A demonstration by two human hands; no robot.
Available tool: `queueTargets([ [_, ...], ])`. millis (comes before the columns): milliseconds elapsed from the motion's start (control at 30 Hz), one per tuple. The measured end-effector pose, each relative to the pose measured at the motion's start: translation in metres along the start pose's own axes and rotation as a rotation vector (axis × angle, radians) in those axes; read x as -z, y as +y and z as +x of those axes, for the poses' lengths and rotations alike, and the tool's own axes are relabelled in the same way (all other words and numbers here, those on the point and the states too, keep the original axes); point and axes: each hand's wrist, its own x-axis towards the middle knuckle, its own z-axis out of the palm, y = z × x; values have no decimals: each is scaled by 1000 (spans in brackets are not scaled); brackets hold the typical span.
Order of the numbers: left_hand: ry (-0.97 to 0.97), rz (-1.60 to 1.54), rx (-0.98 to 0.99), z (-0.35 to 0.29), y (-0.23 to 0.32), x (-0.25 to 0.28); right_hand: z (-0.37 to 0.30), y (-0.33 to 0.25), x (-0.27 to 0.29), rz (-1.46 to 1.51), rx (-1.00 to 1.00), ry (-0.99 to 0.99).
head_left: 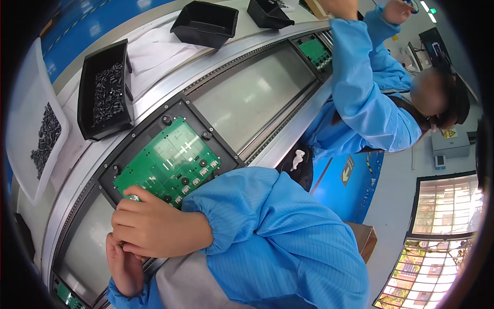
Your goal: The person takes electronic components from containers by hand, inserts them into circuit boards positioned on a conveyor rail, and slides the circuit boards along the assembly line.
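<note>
A green circuit board [170,159] lies in a black carrier frame [216,135] on a conveyor line. My right hand [154,224], in a blue sleeve, rests curled at the board's near corner, and its fingertips touch the board's edge. Nothing shows between its fingers. Just below it is my left hand [123,268], with its fingers tucked up against the underside of the right hand. Whatever the left hand holds is hidden.
A black bin [105,92] and a white tray [43,134] of small black parts stand beyond the conveyor, along with two more black bins [206,23]. Another green board [315,52] rides further along. A co-worker in a blue coat [365,98] reaches toward the line on the right.
</note>
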Motion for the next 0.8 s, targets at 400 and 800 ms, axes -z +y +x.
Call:
queueTargets([
  [400,-161,-130,116,-3,-5,20,5,-3,12,-8,-93,-188],
  [800,-169,-144,74,-3,-1,5,-6,28,72,-37,-390,-133],
])
